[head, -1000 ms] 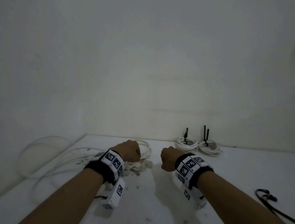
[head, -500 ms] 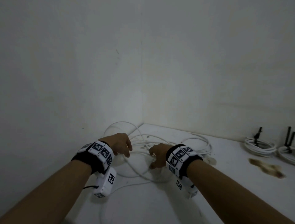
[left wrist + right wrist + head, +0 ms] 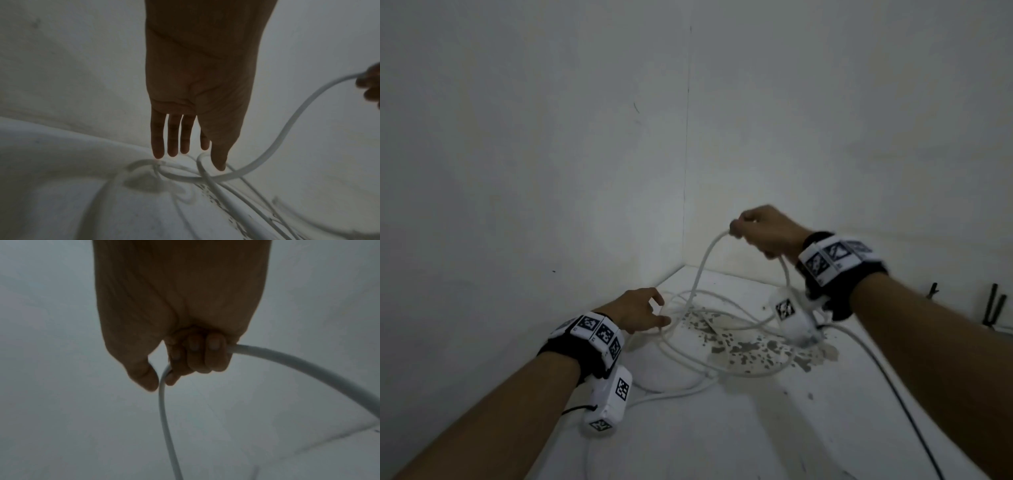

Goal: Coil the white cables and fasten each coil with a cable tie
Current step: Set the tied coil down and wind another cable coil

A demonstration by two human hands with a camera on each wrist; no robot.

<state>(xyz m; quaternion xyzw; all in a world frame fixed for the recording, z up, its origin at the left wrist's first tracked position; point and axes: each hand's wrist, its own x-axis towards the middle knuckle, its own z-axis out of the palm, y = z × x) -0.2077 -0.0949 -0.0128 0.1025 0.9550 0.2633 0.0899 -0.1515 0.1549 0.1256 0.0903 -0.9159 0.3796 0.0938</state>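
The right hand is raised above the table, its fingers curled tight round a loop of white cable, with the thumb pressing the cable against the forefinger. From this fist the cable falls away on two sides: one strand drops from the thumb side down toward the tangle below, the other leaves the little-finger side and curves down past the wrist.

The left hand is lower and nearer the corner of the walls, just above the table. Its fingers are straight and slightly spread, and hold nothing. The fingertips hang right over the loose loops of the same cable, which lie on the table just beyond and beneath them. In the left wrist view one strand passes under the thumb tip and rises to the right hand at the edge of the picture; whether the fingertips touch the cable is hard to tell in the dim, blurred frame.

The rest of the cable sprawls in wide loops on the table between and below the two hands, some of it over a patch of dark stains under the right wrist. Beyond the right forearm, against the wall, black cable ties stand upright. A thin black cord runs along the table below the right forearm.
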